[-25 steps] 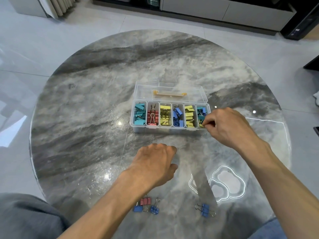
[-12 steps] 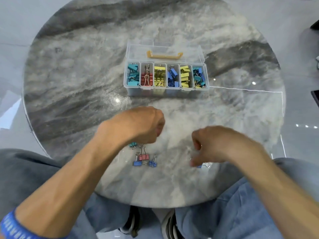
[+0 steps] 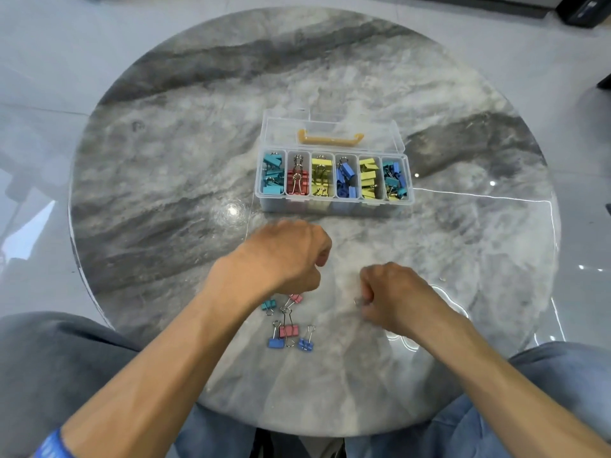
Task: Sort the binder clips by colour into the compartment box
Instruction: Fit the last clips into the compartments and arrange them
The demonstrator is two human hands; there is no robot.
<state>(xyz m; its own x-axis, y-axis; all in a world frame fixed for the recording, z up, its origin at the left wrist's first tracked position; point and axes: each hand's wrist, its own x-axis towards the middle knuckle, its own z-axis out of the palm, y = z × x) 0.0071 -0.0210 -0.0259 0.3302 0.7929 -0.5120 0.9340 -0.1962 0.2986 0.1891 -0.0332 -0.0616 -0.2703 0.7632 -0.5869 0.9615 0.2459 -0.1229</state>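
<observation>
Round grey marble table (image 3: pixel 165 193) on pale floor tiles (image 3: pixel 39 77), glossy, with bright light spots on the right side. Past the middle, a clear compartment box (image 3: pixel 334 206), lid (image 3: pixel 330 127) thrown back on the far side with a yellow handle (image 3: pixel 330 138) showing through it. Six compartments in a row, from left to right: teal clips (image 3: pixel 273 175), red clips (image 3: pixel 298 183), yellow clips (image 3: pixel 321 176), blue clips (image 3: pixel 347 180), more yellow clips (image 3: pixel 369 178), then a mix of teal, blue and yellow clips (image 3: pixel 395 180) at the right end. Near the front edge, a small loose group on the bare marble: a teal clip (image 3: pixel 268 305), a pink clip (image 3: pixel 296 298) partly under the left hand, a second pink clip (image 3: pixel 289 330), a blue clip (image 3: pixel 275 342) just left of it and a smaller blue clip (image 3: pixel 305 344) just right of it. Left hand (image 3: pixel 284 256) above that group, fingers curled under; whether anything sits in it, impossible to tell. Right hand (image 3: pixel 393 297) close beside it, apart from it, fingers curled inward around a glint of wire at the fingertips, likely a clip handle, its colour hidden. Blue wristband (image 3: pixel 54 444) on the left forearm at the bottom left corner. Blue jeans (image 3: pixel 463 434) below the near table edge, and a grey cushion (image 3: pixel 49 358) at the left.
</observation>
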